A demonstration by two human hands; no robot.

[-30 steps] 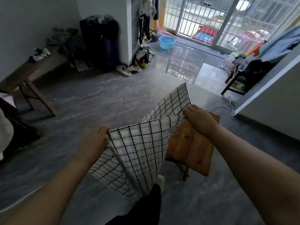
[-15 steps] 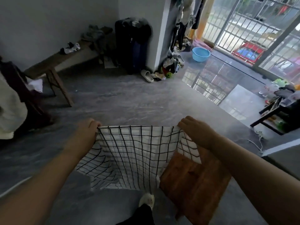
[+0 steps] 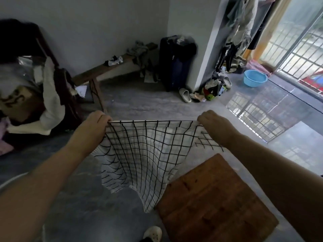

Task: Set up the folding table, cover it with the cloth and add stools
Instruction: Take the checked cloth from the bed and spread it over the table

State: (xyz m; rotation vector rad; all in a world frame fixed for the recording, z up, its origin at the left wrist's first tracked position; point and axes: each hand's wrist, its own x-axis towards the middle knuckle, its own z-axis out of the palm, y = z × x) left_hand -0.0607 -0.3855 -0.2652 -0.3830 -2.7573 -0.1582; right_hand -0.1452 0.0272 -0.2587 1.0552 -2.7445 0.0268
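Note:
A white cloth (image 3: pixel 148 154) with a black grid pattern hangs in front of me, its top edge pulled straight between both hands. My left hand (image 3: pixel 92 126) grips the left top corner. My right hand (image 3: pixel 215 126) grips the right top corner. The cloth sags down in folds toward the floor. Below and to the right stands the small wooden folding table (image 3: pixel 215 198), its brown top bare; the cloth's lower right edge hangs just beside its left corner. No stools are in view.
A long wooden bench (image 3: pixel 104 70) with clothes runs along the back wall. A dark suitcase (image 3: pixel 176 62) stands by the pillar, with slippers (image 3: pixel 185 95) and a blue basin (image 3: pixel 255 80) near it. A cluttered dark chair (image 3: pixel 35 84) sits at left. My shoe (image 3: pixel 153 233) shows below.
My view has swung left and the hands spread apart, stretching the cloth's top edge flat. The cloth, earlier bunched and folded over the table, now hangs open to the table's left.

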